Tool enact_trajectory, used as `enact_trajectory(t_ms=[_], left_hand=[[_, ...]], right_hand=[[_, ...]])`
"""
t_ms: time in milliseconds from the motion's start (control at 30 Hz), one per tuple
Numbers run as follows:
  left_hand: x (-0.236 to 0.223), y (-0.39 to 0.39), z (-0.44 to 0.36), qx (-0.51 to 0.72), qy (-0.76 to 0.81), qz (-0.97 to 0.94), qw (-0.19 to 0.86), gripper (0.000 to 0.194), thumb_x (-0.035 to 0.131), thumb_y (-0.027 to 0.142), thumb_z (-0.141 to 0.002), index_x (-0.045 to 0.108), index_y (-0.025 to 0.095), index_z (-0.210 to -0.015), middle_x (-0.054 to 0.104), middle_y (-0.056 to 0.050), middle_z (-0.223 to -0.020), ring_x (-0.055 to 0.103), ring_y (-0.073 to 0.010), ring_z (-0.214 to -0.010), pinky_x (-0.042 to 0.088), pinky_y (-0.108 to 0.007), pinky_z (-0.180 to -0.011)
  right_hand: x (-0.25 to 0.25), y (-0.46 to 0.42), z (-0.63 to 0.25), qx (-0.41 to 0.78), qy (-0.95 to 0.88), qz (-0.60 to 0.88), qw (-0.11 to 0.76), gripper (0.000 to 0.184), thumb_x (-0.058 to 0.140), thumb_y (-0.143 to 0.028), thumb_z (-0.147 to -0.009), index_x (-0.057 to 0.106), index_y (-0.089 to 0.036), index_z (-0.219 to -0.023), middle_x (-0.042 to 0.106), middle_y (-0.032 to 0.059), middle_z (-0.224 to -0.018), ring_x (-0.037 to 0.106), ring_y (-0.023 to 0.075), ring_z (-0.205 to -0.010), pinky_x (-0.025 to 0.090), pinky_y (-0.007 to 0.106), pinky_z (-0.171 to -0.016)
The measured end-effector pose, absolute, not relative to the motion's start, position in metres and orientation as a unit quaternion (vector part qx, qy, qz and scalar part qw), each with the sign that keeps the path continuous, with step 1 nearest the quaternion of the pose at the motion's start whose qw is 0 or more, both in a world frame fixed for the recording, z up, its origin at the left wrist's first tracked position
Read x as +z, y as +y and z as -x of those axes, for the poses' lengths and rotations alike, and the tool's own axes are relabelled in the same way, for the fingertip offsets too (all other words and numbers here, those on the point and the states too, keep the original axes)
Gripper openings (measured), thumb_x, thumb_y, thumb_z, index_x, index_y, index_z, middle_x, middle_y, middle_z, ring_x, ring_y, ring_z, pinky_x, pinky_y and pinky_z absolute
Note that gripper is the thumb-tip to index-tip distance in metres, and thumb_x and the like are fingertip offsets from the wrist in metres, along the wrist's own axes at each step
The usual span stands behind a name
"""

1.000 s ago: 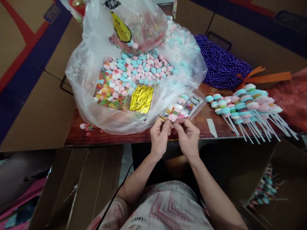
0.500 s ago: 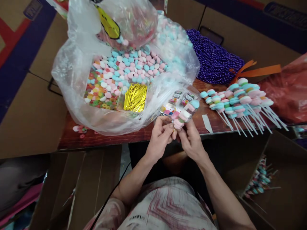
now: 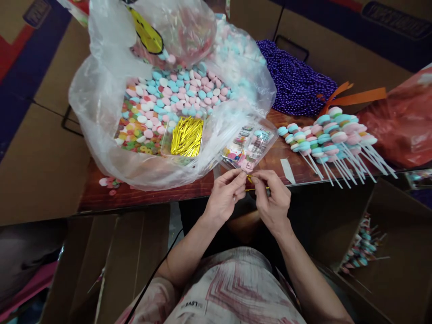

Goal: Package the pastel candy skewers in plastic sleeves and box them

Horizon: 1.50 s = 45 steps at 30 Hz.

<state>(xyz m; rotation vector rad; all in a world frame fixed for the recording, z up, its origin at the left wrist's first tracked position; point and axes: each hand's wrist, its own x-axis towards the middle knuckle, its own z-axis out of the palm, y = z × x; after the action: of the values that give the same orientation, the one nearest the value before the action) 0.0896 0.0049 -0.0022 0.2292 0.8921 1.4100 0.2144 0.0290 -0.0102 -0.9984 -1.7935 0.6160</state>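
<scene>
My left hand and right hand pinch the gold twist tie at the bottom of the candy packet, by the table's edge

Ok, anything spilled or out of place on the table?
Yes: a few candies lie loose on the table, outside the bag that holds most of the others. A white strip also lies loose near the right hand.

Purple beads: heaped beyond right hand.
Orange ribbon: beyond it, farther right.
Black cable: bodyward of left hand.
</scene>
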Motion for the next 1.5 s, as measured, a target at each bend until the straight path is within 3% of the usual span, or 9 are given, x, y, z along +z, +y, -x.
enact_trajectory(t_ms=[133,333,567,700,800,900,1167,1333,1500], left_hand=[[0.005,0.007,-0.092,0.616,0.388,-0.052,0.684,0.041,0.097,0.033,-0.052,0.071,0.013,-0.076,0.048,0.006,-0.058,0.036,-0.0009,-0.047,0.023,-0.013,-0.041],[0.007,-0.001,-0.104,0.586,0.371,-0.057,0.718,0.035,0.095,0.033,-0.058,0.068,0.015,-0.073,0.054,0.005,-0.062,0.044,-0.0033,-0.053,0.029,-0.013,-0.044],[0.004,0.006,-0.12,0.539,0.319,-0.165,0.762,0.043,0.085,0.056,-0.069,0.077,0.02,-0.092,0.068,-0.005,-0.085,0.063,-0.0172,-0.083,0.052,-0.027,-0.069],[0.009,0.006,-0.12,0.587,0.344,-0.362,0.637,0.051,0.063,0.07,-0.082,0.079,0.022,-0.079,0.069,-0.012,-0.093,0.057,-0.0288,-0.113,0.049,-0.042,-0.096],[0.012,0.002,-0.125,0.564,0.42,-0.437,0.56,0.055,0.054,0.068,-0.089,0.077,0.022,-0.07,0.067,-0.011,-0.092,0.057,-0.026,-0.105,0.043,-0.043,-0.103],[0.008,0.0,-0.136,0.527,0.431,-0.4,0.614,0.056,0.054,0.069,-0.088,0.073,0.02,-0.069,0.064,-0.007,-0.088,0.059,-0.0207,-0.092,0.046,-0.038,-0.095],[0.001,0.002,-0.162,0.54,0.42,-0.51,0.521,0.016,0.077,0.034,-0.083,0.076,0.021,-0.075,0.072,-0.007,-0.085,0.064,-0.0203,-0.086,0.047,-0.036,-0.087],[0.007,0.039,-0.115,0.511,0.457,-0.639,0.35,0.018,0.064,0.023,-0.092,0.075,0.023,-0.077,0.073,-0.007,-0.089,0.064,-0.0222,-0.091,0.045,-0.038,-0.092],[-0.008,0.09,-0.044,0.389,0.649,-0.613,0.228,0.023,0.068,0.007,-0.079,0.072,0.019,-0.098,0.065,-0.008,-0.1,0.06,-0.0208,-0.087,0.045,-0.035,-0.086]], right_hand=[[-0.015,0.032,-0.223,0.126,-0.794,0.361,0.473,0.025,0.055,-0.015,-0.094,0.075,-0.025,-0.105,0.075,0.0089,-0.099,0.071,0.0201,-0.092,0.058,0.035,-0.079],[-0.014,0.034,-0.233,0.012,-0.82,0.326,0.47,0.02,0.058,-0.013,-0.091,0.073,-0.026,-0.092,0.074,0.0045,-0.087,0.066,0.0154,-0.075,0.052,0.029,-0.067],[-0.003,0.016,-0.242,0.204,-0.709,0.445,0.507,0.009,0.058,-0.02,-0.093,0.063,-0.022,-0.087,0.065,0.0015,-0.077,0.061,0.0155,-0.069,0.05,0.03,-0.065],[0.01,0.008,-0.259,0.305,-0.593,0.512,0.541,0.009,0.064,-0.027,-0.092,0.066,-0.023,-0.084,0.063,-0.0012,-0.075,0.059,0.0141,-0.067,0.048,0.027,-0.062],[0.015,0.004,-0.266,0.294,-0.578,0.52,0.556,0.007,0.067,-0.026,-0.09,0.068,-0.024,-0.084,0.064,-0.0006,-0.076,0.06,0.0156,-0.068,0.05,0.03,-0.065],[0.012,-0.003,-0.27,0.268,-0.599,0.5,0.565,0.004,0.069,-0.025,-0.088,0.07,-0.023,-0.084,0.065,0.0009,-0.077,0.062,0.0168,-0.07,0.05,0.032,-0.066],[-0.016,-0.046,-0.293,0.416,-0.511,0.572,0.488,0.017,0.069,-0.035,-0.09,0.075,-0.019,-0.083,0.058,-0.0009,-0.063,0.052,0.0122,-0.056,0.041,0.027,-0.053],[-0.037,-0.047,-0.339,0.434,-0.299,0.576,0.625,0.016,0.077,-0.035,-0.08,0.072,-0.02,-0.08,0.053,-0.003,-0.061,0.042,0.009,-0.052,0.031,0.025,-0.049],[-0.072,-0.021,-0.442,0.41,-0.314,0.564,0.645,0.024,0.076,-0.047,-0.073,0.063,-0.029,-0.063,0.035,-0.0034,-0.054,0.022,0.0085,-0.04,0.014,0.035,-0.043]])
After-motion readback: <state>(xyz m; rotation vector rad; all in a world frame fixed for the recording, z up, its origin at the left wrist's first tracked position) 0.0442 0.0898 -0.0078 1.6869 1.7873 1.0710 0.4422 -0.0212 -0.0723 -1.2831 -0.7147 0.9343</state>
